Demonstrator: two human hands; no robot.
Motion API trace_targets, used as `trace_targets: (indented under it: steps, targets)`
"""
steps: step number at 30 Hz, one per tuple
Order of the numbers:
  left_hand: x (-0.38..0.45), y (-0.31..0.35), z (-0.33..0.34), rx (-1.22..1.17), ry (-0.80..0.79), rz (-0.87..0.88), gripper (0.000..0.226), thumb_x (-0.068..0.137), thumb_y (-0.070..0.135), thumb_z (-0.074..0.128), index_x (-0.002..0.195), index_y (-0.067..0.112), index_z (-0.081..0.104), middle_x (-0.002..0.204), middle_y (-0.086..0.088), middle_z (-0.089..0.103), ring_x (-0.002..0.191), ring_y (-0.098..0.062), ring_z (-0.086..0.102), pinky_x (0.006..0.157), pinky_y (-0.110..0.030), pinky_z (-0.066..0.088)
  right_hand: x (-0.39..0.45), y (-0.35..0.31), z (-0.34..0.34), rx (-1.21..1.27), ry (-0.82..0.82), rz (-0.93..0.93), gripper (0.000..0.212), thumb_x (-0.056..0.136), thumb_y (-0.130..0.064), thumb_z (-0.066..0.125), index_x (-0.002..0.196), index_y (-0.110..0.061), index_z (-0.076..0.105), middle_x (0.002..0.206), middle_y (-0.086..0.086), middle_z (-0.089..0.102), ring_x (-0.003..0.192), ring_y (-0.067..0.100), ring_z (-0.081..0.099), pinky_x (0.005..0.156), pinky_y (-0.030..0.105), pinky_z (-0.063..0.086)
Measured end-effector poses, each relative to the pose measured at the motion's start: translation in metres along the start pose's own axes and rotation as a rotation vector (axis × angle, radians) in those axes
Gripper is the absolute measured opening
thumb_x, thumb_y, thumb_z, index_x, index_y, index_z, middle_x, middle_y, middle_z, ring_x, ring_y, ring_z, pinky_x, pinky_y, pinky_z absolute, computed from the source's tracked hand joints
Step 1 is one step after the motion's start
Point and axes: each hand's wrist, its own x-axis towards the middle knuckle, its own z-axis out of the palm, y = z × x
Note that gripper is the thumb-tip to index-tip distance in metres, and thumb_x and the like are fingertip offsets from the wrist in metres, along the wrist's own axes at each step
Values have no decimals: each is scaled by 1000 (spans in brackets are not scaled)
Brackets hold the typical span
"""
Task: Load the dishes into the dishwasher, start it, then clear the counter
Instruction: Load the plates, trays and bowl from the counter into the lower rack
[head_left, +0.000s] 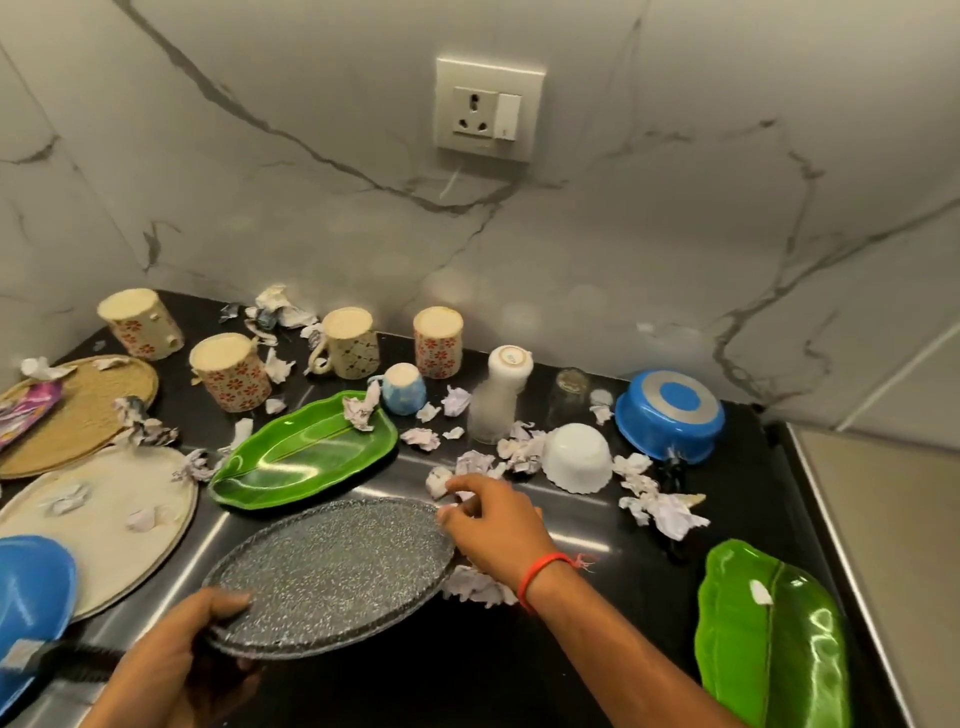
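Nearest me, the left hand (171, 660) grips the near rim of the speckled grey plate (332, 577), thumb on top, fingers curled under. The plate sits tilted, raised off the black counter (597, 525). At the plate's 2 o'clock edge, the right hand (493, 525) pinches the rim with curled fingers; a red thread band (540, 574) circles that wrist.

At the plate's 12 o'clock: a green leaf dish (306, 457) with one paper wad on its far end. At 9 o'clock: a cream round plate (104, 519) carrying paper scraps, a woven tray (78, 410) beyond it. At 3 o'clock, well apart: a second green leaf dish (774, 639).

Along the wall, four patterned mugs upside down, the nearest (231, 371) beside the woven tray. I see an upturned white bowl (576, 457) and blue pan (670, 415) at 1 o'clock. Crumpled paper (665, 512) litters the counter throughout.
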Motion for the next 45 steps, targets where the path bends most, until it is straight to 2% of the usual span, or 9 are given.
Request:
trace_targets:
  steps: [5, 9, 16, 20, 25, 30, 35, 41, 45]
  targets:
    - [-34, -17, 60, 66, -155, 67, 18, 78, 8, 58, 93, -2, 58, 58, -20, 62, 53, -35, 59, 53, -41, 56, -41, 46, -57, 294, 123, 73, 31, 92, -39, 66, 120, -27, 66, 104, -7, 69, 99, 8, 64, 96, 29, 51]
    - [-74, -42, 116, 172, -328, 146, 43, 71, 9, 57, 113, -1, 63, 87, -25, 65, 75, -36, 57, 80, -47, 49, -87, 90, -98, 507, 298, 66, 8, 94, -21, 67, 91, -19, 74, 95, 3, 74, 87, 9, 65, 82, 16, 52]
    - [-129, -119, 227, 339, -514, 337, 19, 93, 5, 49, 107, -3, 60, 63, -11, 66, 49, -18, 63, 49, -27, 54, -212, 184, -156, 873, 637, 164, 14, 93, -18, 67, 83, -14, 74, 84, 0, 74, 80, 12, 65, 80, 30, 55]
    - [-166, -171, 283, 394, -649, 356, 32, 96, 33, 58, 113, 8, 70, 95, -12, 78, 80, -27, 73, 82, -41, 56, -296, 227, -178, 999, 786, 195, 17, 97, -25, 62, 94, -13, 75, 93, 0, 77, 89, 14, 71, 77, 24, 53]
    - [-224, -236, 346, 541, -834, 417, 39, 99, 41, 57, 110, 7, 73, 104, -19, 75, 89, -26, 74, 76, -39, 57, -377, 280, -195, 1111, 1078, 286, 23, 97, -33, 60, 89, -17, 75, 90, 7, 74, 87, 20, 66, 79, 29, 52]
    - [-256, -296, 396, 702, -1018, 370, 38, 105, 41, 47, 118, 15, 72, 107, 1, 78, 99, -16, 74, 91, -36, 54, -442, 324, -200, 1226, 1341, 371, 24, 97, -39, 59, 100, -22, 76, 105, 12, 75, 105, 32, 68, 98, 47, 52]
    - [-268, -343, 433, 868, -1186, 304, 47, 103, 51, 44, 141, 26, 58, 134, 7, 67, 126, -16, 60, 116, -46, 38, -493, 349, -200, 1242, 1579, 432, 25, 101, -32, 55, 107, -16, 73, 104, 10, 75, 100, 28, 70, 95, 43, 54]
    - [-285, -405, 466, 1122, -1395, 208, 40, 103, 45, 49, 137, 27, 59, 129, 7, 69, 123, -17, 62, 113, -47, 43, -546, 383, -182, 1199, 1773, 581, 24, 100, -34, 57, 108, -18, 73, 107, 7, 75, 106, 28, 69, 101, 49, 51]
    - [-296, -450, 469, 1297, -1450, 157, 57, 89, 57, 63, 140, 33, 54, 135, 7, 65, 129, -19, 57, 115, -51, 39, -583, 394, -155, 1176, 1850, 647, 24, 103, -26, 53, 102, -14, 73, 99, 4, 76, 102, 25, 69, 91, 39, 54]
